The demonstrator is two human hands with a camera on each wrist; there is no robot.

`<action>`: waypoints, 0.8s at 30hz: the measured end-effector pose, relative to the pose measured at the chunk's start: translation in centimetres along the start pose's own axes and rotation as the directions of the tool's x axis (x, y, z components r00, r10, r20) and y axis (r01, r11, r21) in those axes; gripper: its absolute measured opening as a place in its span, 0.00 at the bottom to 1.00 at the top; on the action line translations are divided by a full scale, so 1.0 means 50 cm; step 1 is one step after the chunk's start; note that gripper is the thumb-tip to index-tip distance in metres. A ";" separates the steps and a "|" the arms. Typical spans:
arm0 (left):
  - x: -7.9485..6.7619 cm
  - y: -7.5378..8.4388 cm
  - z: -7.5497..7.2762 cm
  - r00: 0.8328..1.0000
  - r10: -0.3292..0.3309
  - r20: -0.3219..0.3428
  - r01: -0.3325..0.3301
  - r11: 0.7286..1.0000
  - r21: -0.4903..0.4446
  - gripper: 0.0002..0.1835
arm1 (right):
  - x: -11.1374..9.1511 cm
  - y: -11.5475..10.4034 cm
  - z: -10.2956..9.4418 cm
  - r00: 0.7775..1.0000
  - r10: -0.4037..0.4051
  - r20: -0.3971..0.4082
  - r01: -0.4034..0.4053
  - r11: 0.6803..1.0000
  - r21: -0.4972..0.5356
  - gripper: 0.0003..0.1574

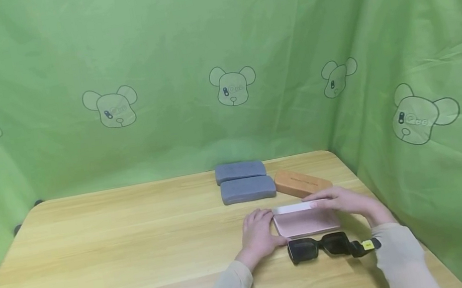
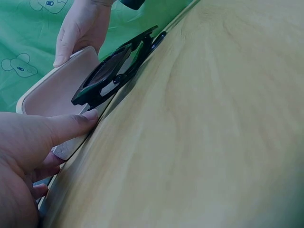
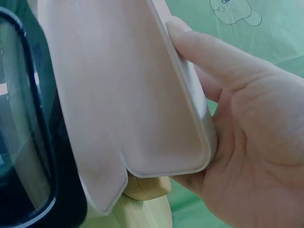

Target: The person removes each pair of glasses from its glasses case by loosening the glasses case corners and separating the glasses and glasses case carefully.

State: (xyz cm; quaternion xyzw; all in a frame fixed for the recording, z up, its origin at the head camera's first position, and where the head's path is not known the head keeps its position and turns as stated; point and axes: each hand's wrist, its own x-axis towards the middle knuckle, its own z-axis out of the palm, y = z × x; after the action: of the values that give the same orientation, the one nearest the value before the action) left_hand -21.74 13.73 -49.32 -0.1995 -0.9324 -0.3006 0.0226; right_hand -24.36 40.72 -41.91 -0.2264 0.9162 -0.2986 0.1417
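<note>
The right grip (image 1: 340, 201) is pinching the upper rim of the pink case (image 1: 306, 223) near its right end, while the left grip (image 1: 259, 236) is grasping the same case at its left end. The case is resting between the two grips, gaping open, its inside facing the near side. It is probably weighing little and staying fairly stiff, its walls perhaps giving slightly when squeezed and its smooth skin slipping a bit; the rim and short ends are offering the surest hold. Just on the near side of the case, between the grips, the sunglasses (image 1: 320, 243) are lying on the worktop (image 1: 115, 245); they are likely light, rigid and easily scratched, so the frame, not the lenses, is suiting a pinch. Just beyond the right grip an orange case (image 1: 303, 183) is lying aslant; beyond the left grip, two blue cases (image 1: 248, 190) are lying one behind the other. Farther out, a green curtain (image 1: 157, 34) is hanging.
</note>
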 end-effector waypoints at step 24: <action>-0.005 0.008 -0.009 1.000 0.005 -0.006 -0.005 1.000 -0.012 0.43 | -0.010 0.003 0.004 1.000 -0.015 0.017 0.014 0.998 0.053 0.23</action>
State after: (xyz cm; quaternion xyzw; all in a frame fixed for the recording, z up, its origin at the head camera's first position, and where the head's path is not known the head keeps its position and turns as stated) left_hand -21.38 13.66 -48.80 -0.2011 -0.9299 -0.3068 0.0249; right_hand -23.91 40.97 -42.10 -0.2320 0.9050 -0.3218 0.1537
